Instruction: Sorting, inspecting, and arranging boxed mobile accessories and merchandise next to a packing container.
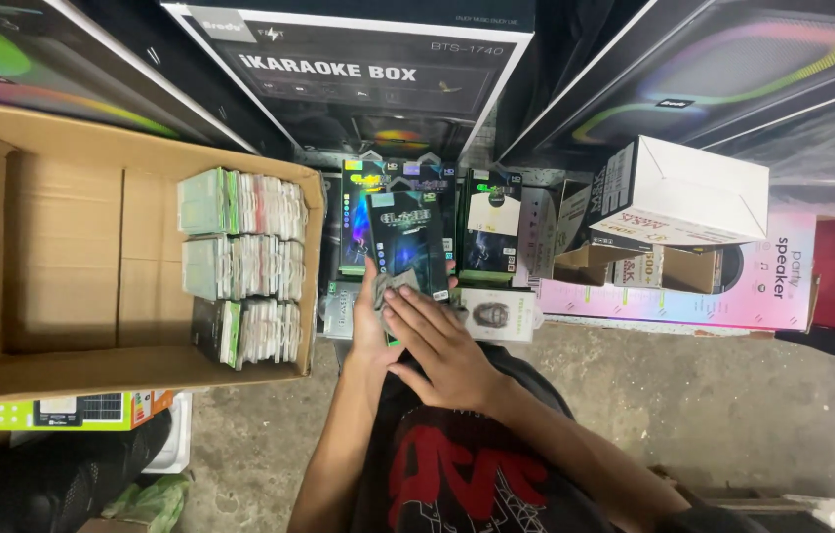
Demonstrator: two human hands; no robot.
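My left hand (pixel 370 318) grips the lower edge of a small dark product box (pixel 407 237) with a blue and green picture on its face. My right hand (pixel 444 347) lies over the box's bottom end, fingers spread toward the left, pressing a grey cloth (pixel 393 286) against it. The box is held upright in front of a row of similar dark boxes (pixel 494 229) standing on the floor. A flat white packet (pixel 496 314) lies just right of my hands.
An open cardboard carton (pixel 62 257) at left holds three stacks of thin packets (pixel 244 266) along its right wall. Large dark speaker boxes (pixel 368 79) stand behind. A white box (pixel 684 192) and a pink speaker box (pixel 773 286) sit at right. Concrete floor (pixel 694 395) lies below.
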